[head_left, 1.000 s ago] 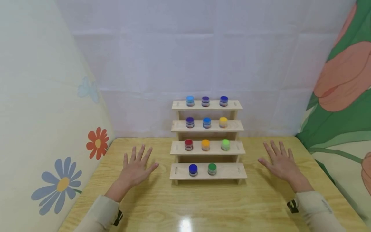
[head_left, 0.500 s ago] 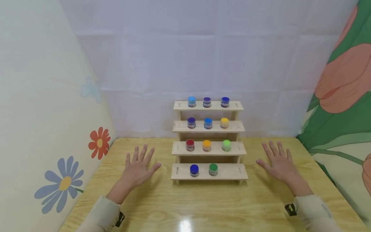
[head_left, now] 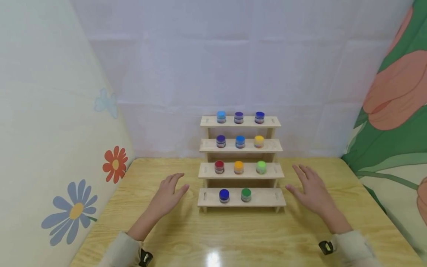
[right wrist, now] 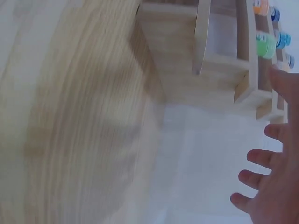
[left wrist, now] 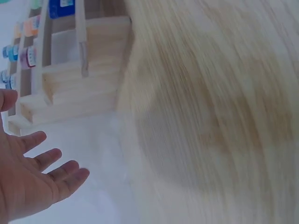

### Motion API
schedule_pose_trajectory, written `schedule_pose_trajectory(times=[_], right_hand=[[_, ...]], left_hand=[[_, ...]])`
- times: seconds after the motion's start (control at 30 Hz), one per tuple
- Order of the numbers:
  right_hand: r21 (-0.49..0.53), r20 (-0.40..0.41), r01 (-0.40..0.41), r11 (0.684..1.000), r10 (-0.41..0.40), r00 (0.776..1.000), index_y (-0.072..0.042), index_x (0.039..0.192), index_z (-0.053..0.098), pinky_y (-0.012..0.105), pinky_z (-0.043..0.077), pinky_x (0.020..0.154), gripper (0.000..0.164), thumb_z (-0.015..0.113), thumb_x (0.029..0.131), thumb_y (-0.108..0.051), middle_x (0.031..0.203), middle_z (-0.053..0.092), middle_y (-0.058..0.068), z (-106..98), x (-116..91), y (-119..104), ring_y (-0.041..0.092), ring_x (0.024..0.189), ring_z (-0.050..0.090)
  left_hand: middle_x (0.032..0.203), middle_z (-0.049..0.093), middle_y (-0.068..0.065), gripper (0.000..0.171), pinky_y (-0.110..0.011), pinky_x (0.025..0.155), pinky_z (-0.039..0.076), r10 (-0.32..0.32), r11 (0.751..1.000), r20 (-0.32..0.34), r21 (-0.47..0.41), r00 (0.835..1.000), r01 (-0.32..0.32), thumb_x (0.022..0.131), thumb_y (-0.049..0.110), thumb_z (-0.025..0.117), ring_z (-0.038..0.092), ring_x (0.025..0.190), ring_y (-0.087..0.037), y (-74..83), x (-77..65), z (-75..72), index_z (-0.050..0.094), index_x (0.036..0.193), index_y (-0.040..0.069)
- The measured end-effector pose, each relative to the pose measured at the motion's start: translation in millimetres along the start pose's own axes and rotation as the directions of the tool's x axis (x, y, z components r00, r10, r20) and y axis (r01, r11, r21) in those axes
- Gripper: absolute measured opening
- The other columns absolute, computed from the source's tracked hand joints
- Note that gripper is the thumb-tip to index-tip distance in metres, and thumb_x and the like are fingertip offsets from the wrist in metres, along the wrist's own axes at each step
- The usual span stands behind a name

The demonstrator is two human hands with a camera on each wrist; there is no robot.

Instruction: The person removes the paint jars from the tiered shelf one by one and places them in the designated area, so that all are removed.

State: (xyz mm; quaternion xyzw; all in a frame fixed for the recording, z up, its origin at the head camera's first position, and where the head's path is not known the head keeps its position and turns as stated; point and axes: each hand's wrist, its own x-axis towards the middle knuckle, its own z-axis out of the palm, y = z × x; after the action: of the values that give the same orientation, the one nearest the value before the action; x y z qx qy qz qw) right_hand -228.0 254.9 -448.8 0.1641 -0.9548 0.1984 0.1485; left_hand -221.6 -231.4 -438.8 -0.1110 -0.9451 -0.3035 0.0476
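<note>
A wooden four-step rack (head_left: 263,200) stands on the table with small lidded jars on every step. On the lowest step are a dark blue jar (head_left: 224,195) and a green jar (head_left: 246,195). Above them sit a red jar (head_left: 219,167), an orange jar (head_left: 238,167) and a light green jar (head_left: 261,167). My left hand (head_left: 166,196) hovers left of the rack, apart from it, fingers relaxed and holding nothing. Right of the rack, my right hand (head_left: 313,193) is also raised and holds nothing. Both wrist views show loosely spread fingers and the rack's side panels.
The upper two steps carry more jars, among them a yellow jar (head_left: 258,141) and a light blue jar (head_left: 221,117). A white cloth (head_left: 173,74) hangs behind the wooden table (head_left: 186,237). Flower-patterned panels flank it on the left and right.
Both hands have turned from palms down with fingers spread to palms facing inward, and each has shifted toward the rack. The jars and rack keep their places.
</note>
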Motion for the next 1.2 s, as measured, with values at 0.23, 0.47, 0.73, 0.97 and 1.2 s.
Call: schedule_pose_trajectory(times=[0.23,0.47,0.73,0.97,1.2], right_hand=[[0.117,-0.106,0.015,0.993,-0.003,0.994,0.001,0.148,0.045,0.069,0.036,0.105,0.066,0.067,0.098,-0.036,0.144,0.046,0.03,10,-5,-15,0.05,0.132,0.041],[0.217,-0.202,0.043,0.975,0.002,0.979,0.001,0.142,0.052,0.06,0.047,0.094,0.056,0.072,0.095,-0.023,0.135,0.057,0.024,20,-7,-29,0.041,0.116,0.055],[0.307,-0.328,0.115,0.945,-0.008,0.945,0.002,0.13,0.062,0.047,0.054,0.076,0.045,0.076,0.089,-0.006,0.121,0.066,0.017,34,-6,-38,0.028,0.099,0.063],[0.384,-0.367,0.167,0.908,-0.016,0.93,0.003,0.122,0.065,0.035,0.055,0.074,0.038,0.077,0.085,0.0,0.114,0.068,0.017,43,-8,-50,0.031,0.093,0.064],[0.472,-0.343,0.169,0.865,0.003,0.939,0.002,0.121,0.066,0.029,0.055,0.073,0.038,0.078,0.085,0.001,0.111,0.069,0.015,54,-8,-62,0.028,0.09,0.065]], left_hand=[[0.151,0.042,-0.025,0.058,-0.059,0.1,0.048,-0.09,0.971,0.006,-0.22,0.996,0.089,0.102,0.029,0.061,0.049,0.129,-0.046,9.4,-1.0,3.4,0.043,0.15,0.002],[0.15,0.046,-0.022,0.051,-0.046,0.092,0.055,-0.201,0.879,0.045,-0.432,0.979,0.201,0.102,0.021,0.06,0.055,0.124,-0.037,17.1,0.2,12.2,0.046,0.148,0.005],[0.145,0.045,-0.027,0.046,-0.046,0.093,0.056,-0.281,0.714,0.133,-0.633,0.95,0.3,0.101,0.01,0.056,0.054,0.125,-0.04,25.2,2.9,24.5,0.047,0.144,-0.003],[0.14,0.045,-0.03,0.045,-0.046,0.086,0.059,-0.311,0.618,0.175,-0.71,0.934,0.338,0.098,0.005,0.054,0.057,0.116,-0.038,28.4,3.1,35.4,0.046,0.141,-0.007],[0.138,0.048,-0.031,0.048,-0.046,0.083,0.059,-0.322,0.601,0.175,-0.722,0.93,0.344,0.094,0.002,0.055,0.059,0.11,-0.032,32.0,1.6,43.2,0.047,0.141,-0.007]])
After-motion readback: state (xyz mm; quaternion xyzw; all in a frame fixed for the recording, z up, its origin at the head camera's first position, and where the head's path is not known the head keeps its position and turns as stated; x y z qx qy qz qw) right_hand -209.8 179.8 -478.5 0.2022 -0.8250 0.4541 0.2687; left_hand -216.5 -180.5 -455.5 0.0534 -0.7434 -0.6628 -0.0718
